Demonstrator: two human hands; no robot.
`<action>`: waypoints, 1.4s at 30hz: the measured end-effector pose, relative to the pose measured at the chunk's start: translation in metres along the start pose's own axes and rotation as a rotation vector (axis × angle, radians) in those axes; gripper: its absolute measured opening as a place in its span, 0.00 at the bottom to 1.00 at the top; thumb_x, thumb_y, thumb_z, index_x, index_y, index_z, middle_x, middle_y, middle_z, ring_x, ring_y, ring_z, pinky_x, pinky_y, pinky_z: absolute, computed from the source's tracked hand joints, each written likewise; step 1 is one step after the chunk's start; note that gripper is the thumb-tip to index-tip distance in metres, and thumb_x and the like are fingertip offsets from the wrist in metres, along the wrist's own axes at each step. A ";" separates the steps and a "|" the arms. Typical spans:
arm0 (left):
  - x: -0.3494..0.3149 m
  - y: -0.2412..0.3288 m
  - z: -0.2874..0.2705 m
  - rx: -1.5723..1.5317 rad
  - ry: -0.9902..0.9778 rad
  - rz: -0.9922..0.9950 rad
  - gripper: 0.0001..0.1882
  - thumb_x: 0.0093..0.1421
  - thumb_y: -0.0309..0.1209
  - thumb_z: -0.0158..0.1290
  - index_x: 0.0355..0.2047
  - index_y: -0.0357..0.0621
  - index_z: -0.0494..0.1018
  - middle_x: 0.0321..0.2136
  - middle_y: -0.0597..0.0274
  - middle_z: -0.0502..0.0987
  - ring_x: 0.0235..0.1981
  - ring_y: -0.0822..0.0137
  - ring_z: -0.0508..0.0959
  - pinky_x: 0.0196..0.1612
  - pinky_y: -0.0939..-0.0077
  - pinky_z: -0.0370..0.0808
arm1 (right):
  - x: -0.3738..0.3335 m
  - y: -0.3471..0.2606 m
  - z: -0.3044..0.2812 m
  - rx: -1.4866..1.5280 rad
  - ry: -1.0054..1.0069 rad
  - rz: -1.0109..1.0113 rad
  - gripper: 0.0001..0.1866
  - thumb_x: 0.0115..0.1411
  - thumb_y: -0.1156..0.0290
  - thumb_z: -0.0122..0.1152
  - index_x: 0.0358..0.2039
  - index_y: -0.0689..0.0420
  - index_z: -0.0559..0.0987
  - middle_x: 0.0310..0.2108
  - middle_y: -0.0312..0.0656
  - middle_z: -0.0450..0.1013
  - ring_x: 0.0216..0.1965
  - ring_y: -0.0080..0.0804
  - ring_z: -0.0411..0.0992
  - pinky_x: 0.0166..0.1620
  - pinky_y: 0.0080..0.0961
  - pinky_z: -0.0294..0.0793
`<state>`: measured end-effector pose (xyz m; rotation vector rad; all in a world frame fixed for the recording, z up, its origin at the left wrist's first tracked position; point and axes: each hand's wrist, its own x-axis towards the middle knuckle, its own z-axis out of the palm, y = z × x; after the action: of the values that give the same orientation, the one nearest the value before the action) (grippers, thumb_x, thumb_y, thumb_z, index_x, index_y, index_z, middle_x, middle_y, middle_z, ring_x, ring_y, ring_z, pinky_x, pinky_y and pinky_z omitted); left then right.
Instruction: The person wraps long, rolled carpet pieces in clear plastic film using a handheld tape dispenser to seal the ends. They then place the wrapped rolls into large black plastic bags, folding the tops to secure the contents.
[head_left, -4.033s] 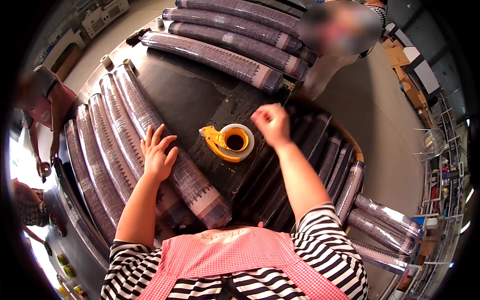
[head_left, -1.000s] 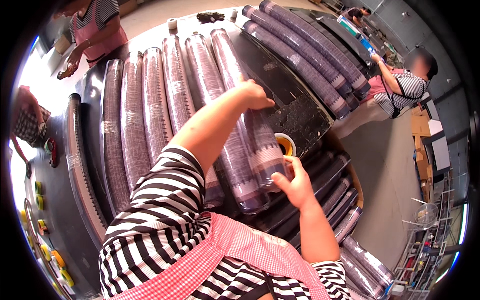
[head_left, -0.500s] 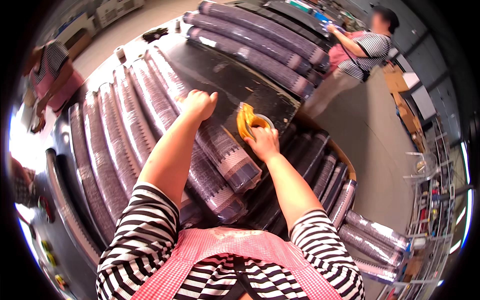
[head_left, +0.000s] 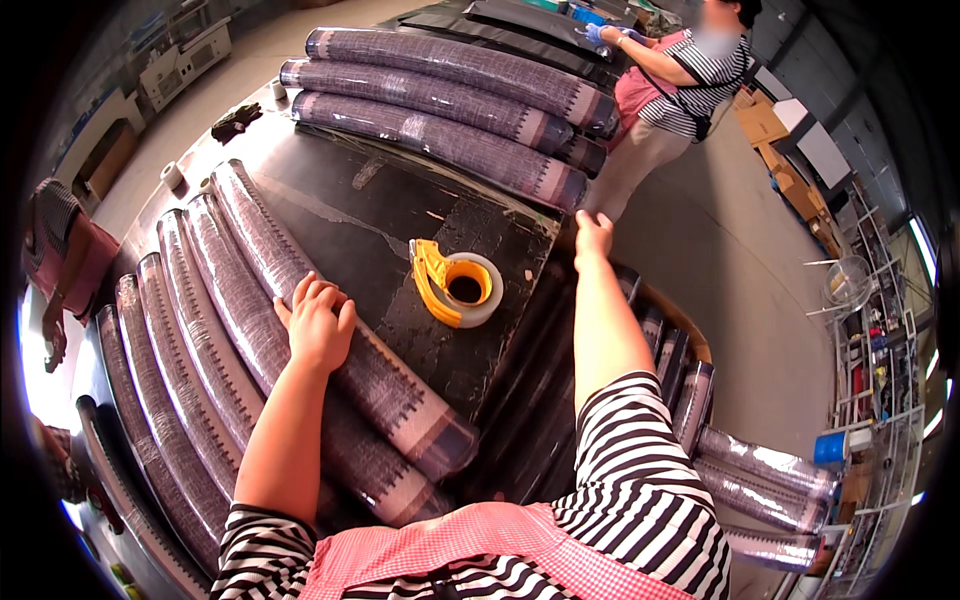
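Note:
My left hand (head_left: 322, 322) lies on a plastic-wrapped, purple-grey patterned roll (head_left: 395, 385), its fingers spread over the upper side. This is the rightmost of several such rolls slanting across the table. To its right, a yellow tape dispenser (head_left: 427, 268) with a roll of clear tape rests on the black tabletop (head_left: 345, 215), touched by neither hand. My right hand (head_left: 594, 240) is stretched out beyond the table's right edge, near the end of a far wrapped roll (head_left: 430, 150). Its fingers look apart and nothing shows in them; contact with that roll cannot be made out.
More wrapped rolls (head_left: 690, 405) stand in a box beside the table's right side. A person (head_left: 690, 75) in a striped top and blue gloves works at the far right; another person (head_left: 75, 245) stands at the left. Metal racks (head_left: 870, 380) line the right.
My right hand has let go of the tape dispenser and moved right and away, toward the far rolls. My left hand has opened from a loose fist and now lies spread on the roll.

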<state>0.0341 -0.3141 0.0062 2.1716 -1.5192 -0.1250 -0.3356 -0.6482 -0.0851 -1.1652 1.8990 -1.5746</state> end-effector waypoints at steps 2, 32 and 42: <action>-0.006 -0.007 -0.003 0.015 0.008 -0.039 0.11 0.60 0.38 0.52 0.33 0.47 0.81 0.48 0.66 0.77 0.67 0.58 0.61 0.65 0.26 0.42 | 0.024 -0.008 0.017 0.337 -0.388 0.564 0.52 0.50 0.40 0.71 0.66 0.60 0.62 0.63 0.59 0.62 0.64 0.55 0.61 0.64 0.51 0.61; -0.001 -0.010 -0.001 0.045 0.004 0.018 0.10 0.61 0.39 0.53 0.36 0.50 0.80 0.49 0.66 0.77 0.67 0.56 0.62 0.64 0.29 0.45 | -0.120 -0.027 -0.050 0.139 -0.615 -0.773 0.54 0.33 0.72 0.82 0.63 0.55 0.63 0.59 0.47 0.61 0.60 0.45 0.64 0.64 0.38 0.64; -0.005 -0.011 -0.001 -0.029 0.022 -0.008 0.09 0.58 0.40 0.55 0.32 0.52 0.81 0.49 0.65 0.76 0.68 0.57 0.60 0.65 0.24 0.39 | -0.115 -0.031 -0.052 0.274 -0.861 -0.465 0.51 0.39 0.75 0.79 0.65 0.56 0.62 0.58 0.42 0.64 0.60 0.35 0.62 0.65 0.34 0.59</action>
<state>0.0423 -0.3063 0.0011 2.1493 -1.4882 -0.1253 -0.2990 -0.5253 -0.0638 -1.8379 0.8728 -1.1606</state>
